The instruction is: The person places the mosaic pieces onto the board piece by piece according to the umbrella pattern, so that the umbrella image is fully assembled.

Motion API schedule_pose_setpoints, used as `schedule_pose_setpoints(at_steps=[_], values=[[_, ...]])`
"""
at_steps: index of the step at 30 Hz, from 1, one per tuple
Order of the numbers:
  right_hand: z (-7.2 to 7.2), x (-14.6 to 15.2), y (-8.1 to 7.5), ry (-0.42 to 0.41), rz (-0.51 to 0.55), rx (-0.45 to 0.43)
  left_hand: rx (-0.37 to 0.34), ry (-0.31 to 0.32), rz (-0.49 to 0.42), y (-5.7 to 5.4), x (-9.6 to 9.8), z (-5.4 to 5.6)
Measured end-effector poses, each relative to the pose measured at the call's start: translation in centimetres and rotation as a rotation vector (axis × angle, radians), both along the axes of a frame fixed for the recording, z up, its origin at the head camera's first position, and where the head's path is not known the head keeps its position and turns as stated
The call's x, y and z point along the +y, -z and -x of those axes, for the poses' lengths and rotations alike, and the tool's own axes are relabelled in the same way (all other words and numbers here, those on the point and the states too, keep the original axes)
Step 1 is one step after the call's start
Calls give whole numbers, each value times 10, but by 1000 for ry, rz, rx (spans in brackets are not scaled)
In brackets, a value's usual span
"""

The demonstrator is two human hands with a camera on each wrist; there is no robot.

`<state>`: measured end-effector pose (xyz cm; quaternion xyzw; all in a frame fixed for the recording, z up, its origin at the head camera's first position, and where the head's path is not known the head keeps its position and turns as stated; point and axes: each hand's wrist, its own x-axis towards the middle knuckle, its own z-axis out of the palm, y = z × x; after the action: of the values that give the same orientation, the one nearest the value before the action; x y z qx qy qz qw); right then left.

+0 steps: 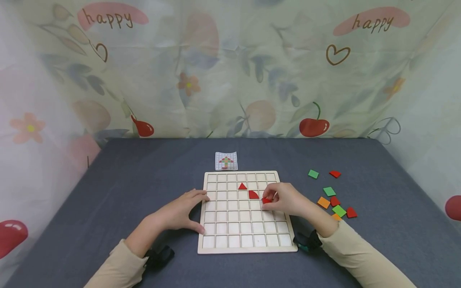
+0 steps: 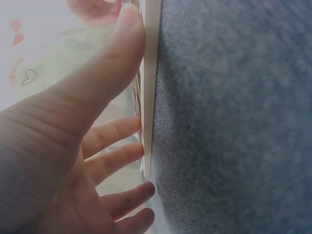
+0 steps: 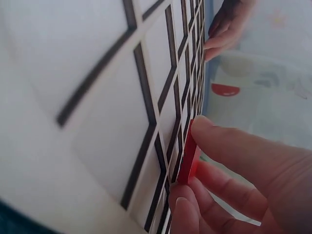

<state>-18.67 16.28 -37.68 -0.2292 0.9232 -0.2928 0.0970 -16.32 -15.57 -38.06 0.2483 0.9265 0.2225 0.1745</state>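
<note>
A pale wooden grid board lies on the dark cloth. My right hand pinches a small red tile between thumb and fingers, down against the grid near the board's right side. Part of that tile is hidden by the fingers. Along the board's left edge, my left hand rests with thumb and fingers spread, touching the rim. Two red pieces sit in grid squares: a triangle and, just below and right of it, a piece with one rounded corner.
Right of the board lie several loose tiles, among them a green one, an orange one and a red one. Some are beside my right forearm. Behind the board is a small card printed with a coloured grid pattern. A patterned curtain hangs behind.
</note>
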Motion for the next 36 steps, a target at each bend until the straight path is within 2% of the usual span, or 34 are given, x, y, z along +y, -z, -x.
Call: schedule_pose_setpoints(at_steps=[22, 26, 31, 36], values=[[0, 1, -4, -5, -10, -19, -1, -2, -3, 0, 0, 0], [3, 10, -8, 29, -16, -34, 7, 5, -3, 0, -1, 0], [13, 31, -12, 83, 9, -3, 8, 2, -1, 0, -1, 0], [26, 61, -15, 185, 24, 8, 4, 3, -4, 0, -1, 0]])
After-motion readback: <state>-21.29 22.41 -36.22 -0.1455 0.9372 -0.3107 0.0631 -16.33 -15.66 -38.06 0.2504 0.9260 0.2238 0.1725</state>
